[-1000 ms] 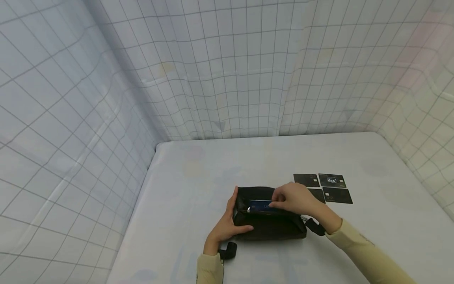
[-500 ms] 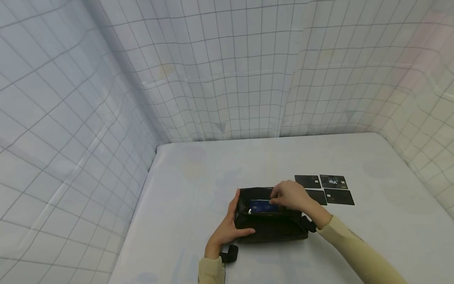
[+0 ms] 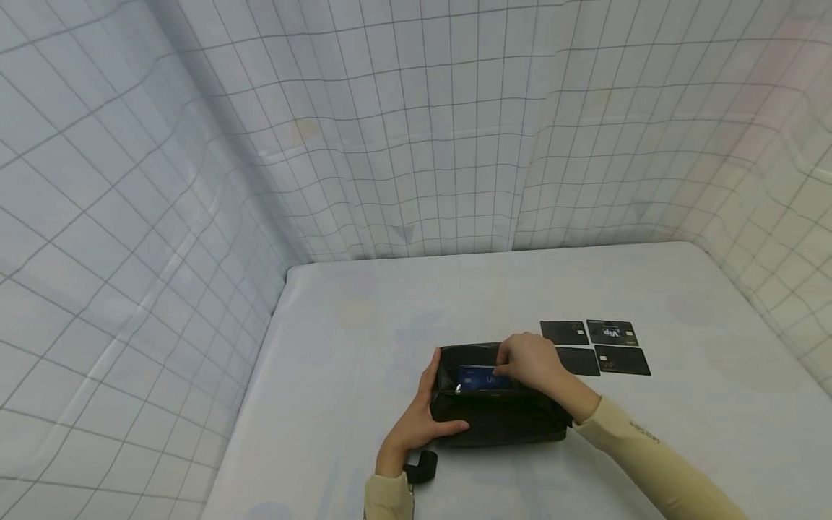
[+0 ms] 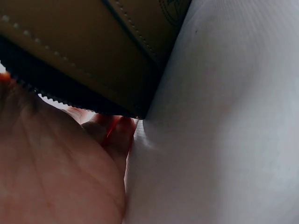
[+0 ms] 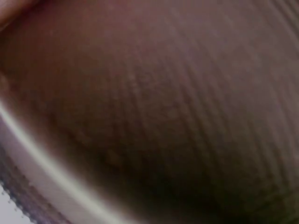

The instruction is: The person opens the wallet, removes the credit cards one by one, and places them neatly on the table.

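Note:
An unzipped dark zip-around wallet (image 3: 497, 426) stands spread on the white table in the head view. My left hand (image 3: 414, 421) grips its left end, thumb across the near side and fingers along the far side. The left wrist view shows the wallet's stitched leather (image 4: 88, 46) and zip teeth beside the left palm (image 4: 56, 163). A blue card (image 3: 477, 378) sits in the wallet's middle section, its lower edge hidden. My right hand (image 3: 534, 363) pinches the card's upper right part between thumb and fingers. Blurred brown surface (image 5: 163, 93) fills most of the right wrist view.
Right of the wallet lie several black cards in two rows, among them one with a silver "Vip" print (image 3: 611, 333) and a plain one (image 3: 578, 361) partly behind the right hand. White grid-patterned curtains (image 3: 455, 144) enclose the white table (image 3: 351, 318).
My right wrist and forearm have swung slightly left and lower, the fingers staying at the blue card. More of the card's face shows than a second ago. The left hand keeps its grip.

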Demonstrator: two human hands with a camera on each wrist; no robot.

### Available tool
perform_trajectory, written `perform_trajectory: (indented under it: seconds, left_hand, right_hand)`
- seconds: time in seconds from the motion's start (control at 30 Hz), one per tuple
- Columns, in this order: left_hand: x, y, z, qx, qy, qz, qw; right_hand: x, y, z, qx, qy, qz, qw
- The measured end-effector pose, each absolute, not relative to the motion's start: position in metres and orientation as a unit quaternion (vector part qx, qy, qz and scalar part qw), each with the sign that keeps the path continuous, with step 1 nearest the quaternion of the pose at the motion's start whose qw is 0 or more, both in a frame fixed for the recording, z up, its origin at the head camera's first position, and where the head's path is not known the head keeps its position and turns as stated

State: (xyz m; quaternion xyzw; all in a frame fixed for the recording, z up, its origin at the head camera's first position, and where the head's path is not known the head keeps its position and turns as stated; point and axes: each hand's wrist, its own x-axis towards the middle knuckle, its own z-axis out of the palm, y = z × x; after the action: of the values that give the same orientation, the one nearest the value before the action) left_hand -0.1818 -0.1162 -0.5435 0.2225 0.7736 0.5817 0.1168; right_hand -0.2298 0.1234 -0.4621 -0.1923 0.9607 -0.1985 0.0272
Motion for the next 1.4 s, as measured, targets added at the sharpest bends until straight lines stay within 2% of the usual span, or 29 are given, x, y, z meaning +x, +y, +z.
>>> perform_trajectory:
  seconds: [0.2, 0.5, 1.4]
  left_hand:
    - [-0.175, -0.116, -0.52, 0.228, 0.773, 0.579, 0.125]
    - [-0.184, -0.117, -0.553, 0.215, 0.777, 0.581, 0.111]
    - [-0.186, -0.118, -0.554, 0.214, 0.775, 0.585, 0.109]
  right_hand:
    - [-0.228, 0.121, -0.468, -0.186, 0.969, -0.162, -0.013]
    - [-0.229, 0.121, -0.473, -0.2, 0.969, -0.14, -0.031]
    - [-0.226, 0.122, -0.471, -0.201, 0.967, -0.144, -0.066]
